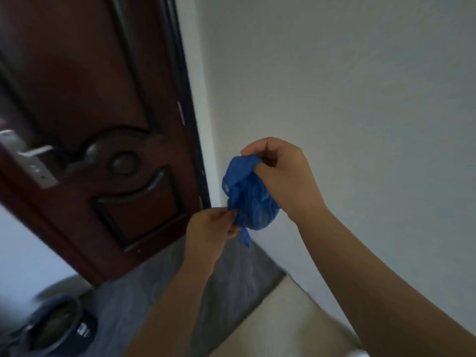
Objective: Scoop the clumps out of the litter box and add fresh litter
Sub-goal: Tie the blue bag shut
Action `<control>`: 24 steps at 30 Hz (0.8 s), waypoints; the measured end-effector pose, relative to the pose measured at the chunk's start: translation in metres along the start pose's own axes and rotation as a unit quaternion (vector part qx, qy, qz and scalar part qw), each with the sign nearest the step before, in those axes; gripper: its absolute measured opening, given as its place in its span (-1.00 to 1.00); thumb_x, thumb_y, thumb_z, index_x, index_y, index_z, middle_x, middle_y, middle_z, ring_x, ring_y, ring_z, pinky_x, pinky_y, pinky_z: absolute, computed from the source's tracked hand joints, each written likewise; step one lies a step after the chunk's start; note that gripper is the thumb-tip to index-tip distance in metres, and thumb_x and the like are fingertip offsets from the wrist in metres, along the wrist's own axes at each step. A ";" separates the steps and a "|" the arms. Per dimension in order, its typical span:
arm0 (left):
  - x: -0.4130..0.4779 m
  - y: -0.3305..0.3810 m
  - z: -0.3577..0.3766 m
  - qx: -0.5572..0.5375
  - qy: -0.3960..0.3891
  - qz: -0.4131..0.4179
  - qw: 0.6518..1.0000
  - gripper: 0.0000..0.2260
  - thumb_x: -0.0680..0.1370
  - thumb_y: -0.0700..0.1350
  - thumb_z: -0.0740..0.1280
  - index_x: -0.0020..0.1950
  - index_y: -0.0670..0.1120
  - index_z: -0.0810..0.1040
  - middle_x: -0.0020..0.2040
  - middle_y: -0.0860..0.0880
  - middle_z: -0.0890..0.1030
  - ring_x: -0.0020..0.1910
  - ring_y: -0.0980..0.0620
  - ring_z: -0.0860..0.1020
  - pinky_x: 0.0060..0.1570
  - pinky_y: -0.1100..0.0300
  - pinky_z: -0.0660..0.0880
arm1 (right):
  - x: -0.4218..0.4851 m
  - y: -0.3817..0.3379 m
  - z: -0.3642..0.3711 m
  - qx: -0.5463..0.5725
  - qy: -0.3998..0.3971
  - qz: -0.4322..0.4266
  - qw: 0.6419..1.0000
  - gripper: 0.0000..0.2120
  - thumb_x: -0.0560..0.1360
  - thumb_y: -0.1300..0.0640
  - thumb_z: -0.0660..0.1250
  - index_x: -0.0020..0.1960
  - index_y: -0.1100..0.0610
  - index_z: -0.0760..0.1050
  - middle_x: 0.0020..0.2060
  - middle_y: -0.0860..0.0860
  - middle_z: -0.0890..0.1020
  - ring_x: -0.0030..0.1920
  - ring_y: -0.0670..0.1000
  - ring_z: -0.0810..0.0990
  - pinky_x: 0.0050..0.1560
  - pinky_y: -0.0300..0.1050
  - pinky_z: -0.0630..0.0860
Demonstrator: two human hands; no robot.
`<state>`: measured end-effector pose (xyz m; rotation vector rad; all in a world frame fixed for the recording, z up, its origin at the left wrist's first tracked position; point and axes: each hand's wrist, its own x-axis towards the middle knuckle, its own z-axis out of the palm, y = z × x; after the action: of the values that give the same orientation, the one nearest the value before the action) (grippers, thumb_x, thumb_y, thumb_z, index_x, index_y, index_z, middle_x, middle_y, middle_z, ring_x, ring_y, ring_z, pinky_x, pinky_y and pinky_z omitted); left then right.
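The blue bag (247, 202) hangs in the air between the two hands, in front of the white wall (334, 73) and just beside the edge of the dark red door (90, 99). The right hand (280, 173) grips the bunched top of the bag with curled fingers; the left hand (208, 228) pinches a thin strip of the same plastic at the lower left side, and a loose end of it hangs down below. The litter box is not in view, so I cannot tell where it is.

The bag looks like thin film; it is soft, it has no shape of its own, and it is probably a little slippery. Its bottom is round and full, so I think it carries a small load; what is inside I cannot see. It seems light enough for one hand, but thin plastic can tear or open if it is pulled at the belly. The better place to hold is the gathered neck and the strips; these also serve for a knot.

A round dark container (56, 323) stands on the floor at the lower left; it is blurred.
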<state>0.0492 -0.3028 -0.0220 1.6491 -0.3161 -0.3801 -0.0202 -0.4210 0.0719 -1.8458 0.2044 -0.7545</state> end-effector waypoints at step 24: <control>-0.220 0.062 -0.292 -0.495 0.149 -0.128 0.847 -0.78 0.55 -0.24 0.32 0.15 -0.30 0.52 0.05 -0.36 0.57 0.00 -0.28 0.57 -0.27 -0.04 0.63 | -0.091 -0.197 0.251 0.155 -0.277 -0.005 0.948 -0.80 0.53 0.31 0.27 -0.02 0.05 0.58 -0.08 -0.06 0.65 0.01 -0.06 0.63 0.11 -0.06 0.58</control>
<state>-0.0249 0.0453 0.0808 0.6915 0.3194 -0.3828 0.0143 -0.1015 0.1553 -1.6796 -0.2736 -0.2312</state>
